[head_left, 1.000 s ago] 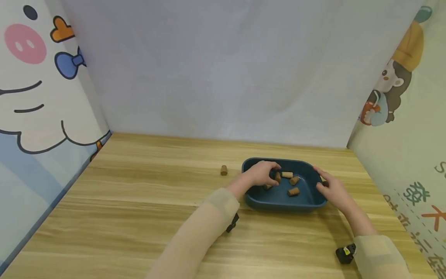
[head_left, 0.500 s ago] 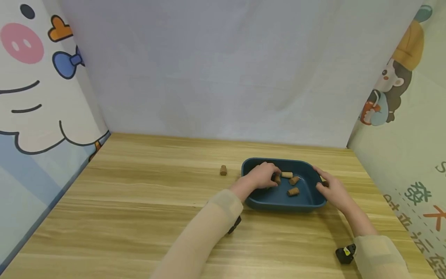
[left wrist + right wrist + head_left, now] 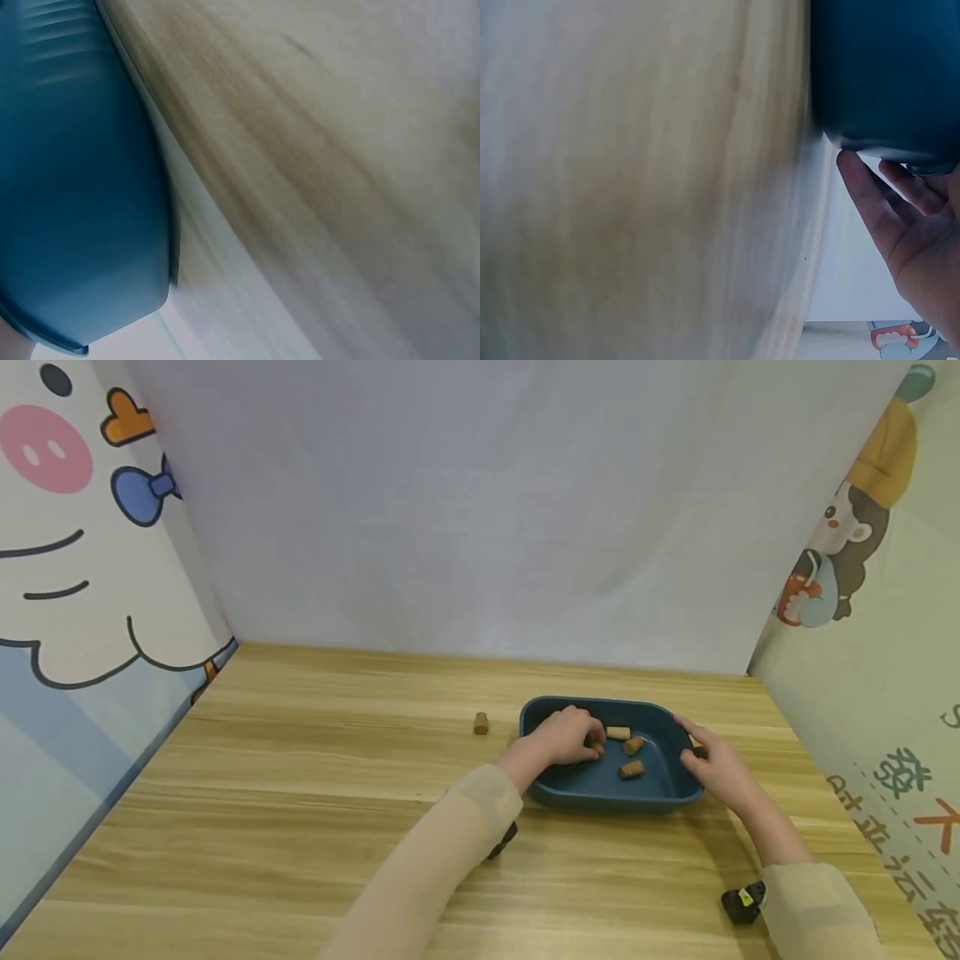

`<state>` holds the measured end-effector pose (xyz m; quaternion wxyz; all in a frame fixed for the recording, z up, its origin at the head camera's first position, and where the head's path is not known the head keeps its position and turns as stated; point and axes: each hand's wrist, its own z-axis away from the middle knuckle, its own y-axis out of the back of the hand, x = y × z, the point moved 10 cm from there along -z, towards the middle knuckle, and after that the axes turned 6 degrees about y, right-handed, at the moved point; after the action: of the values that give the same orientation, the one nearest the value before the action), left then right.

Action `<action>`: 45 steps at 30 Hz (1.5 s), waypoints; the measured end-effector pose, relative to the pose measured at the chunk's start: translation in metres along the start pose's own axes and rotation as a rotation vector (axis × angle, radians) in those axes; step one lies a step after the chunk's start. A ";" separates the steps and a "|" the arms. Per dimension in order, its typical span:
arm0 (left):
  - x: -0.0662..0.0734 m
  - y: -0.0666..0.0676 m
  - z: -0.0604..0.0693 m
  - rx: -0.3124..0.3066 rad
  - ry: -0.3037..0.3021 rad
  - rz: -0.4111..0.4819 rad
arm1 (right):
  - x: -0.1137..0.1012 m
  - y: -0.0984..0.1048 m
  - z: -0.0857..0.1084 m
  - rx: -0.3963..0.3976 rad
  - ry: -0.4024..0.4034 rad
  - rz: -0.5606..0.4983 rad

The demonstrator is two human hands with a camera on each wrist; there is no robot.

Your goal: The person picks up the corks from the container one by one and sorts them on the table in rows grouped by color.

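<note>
A dark blue plastic tub (image 3: 600, 802) stands on the wooden table, with several corks inside. My left hand (image 3: 558, 737) reaches over its left part and pinches a brown cork (image 3: 597, 749), mostly covered by the fingers. To the right of that hand lie a pale cork (image 3: 618, 733), a brown cork (image 3: 633, 745) and another brown cork (image 3: 632, 769). At the tub's right end my right hand (image 3: 716, 768) grips the rim, thumb on the inner side. In the right wrist view its fingers (image 3: 874, 202) lie against the outer end wall.
One loose cork (image 3: 481, 723) is on the table (image 3: 300, 793) left of the tub. A pale cloth (image 3: 480, 510) hangs behind the table, and printed sheets stand at both sides. The left wrist view shows the tub's outer wall (image 3: 82, 195) close up.
My left fingers have drawn together on the brown cork, which sits slightly lower in the head view. The right hand has kept its place on the rim.
</note>
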<state>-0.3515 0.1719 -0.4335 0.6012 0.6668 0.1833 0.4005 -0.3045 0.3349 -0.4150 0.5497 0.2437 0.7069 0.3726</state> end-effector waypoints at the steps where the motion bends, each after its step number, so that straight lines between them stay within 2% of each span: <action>1: 0.001 0.002 0.000 0.007 -0.007 -0.004 | 0.000 0.000 0.000 0.002 0.000 0.001; 8: 0.005 0.018 0.010 0.043 -0.050 0.014 | -0.003 0.001 0.000 0.002 0.001 -0.008; 14: 0.005 0.042 0.028 0.080 -0.068 0.064 | -0.006 0.001 0.001 0.005 0.009 -0.006; 23: 0.008 0.073 0.050 0.120 -0.143 0.147 | -0.006 0.001 0.000 0.011 -0.012 0.019; 30: 0.001 0.097 0.070 0.142 -0.143 0.203 | -0.006 0.002 0.000 0.021 -0.003 0.021; 36: -0.002 0.113 0.090 0.174 -0.162 0.171 | -0.007 0.003 0.000 0.029 0.008 0.028; 45: -0.025 0.134 0.120 0.218 -0.166 0.210 | -0.007 0.002 -0.002 0.013 0.008 0.063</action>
<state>-0.3080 0.0473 -0.3095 0.4932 0.7743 0.1045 0.3825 -0.3047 0.3300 -0.4090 0.5332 0.2676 0.7035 0.3861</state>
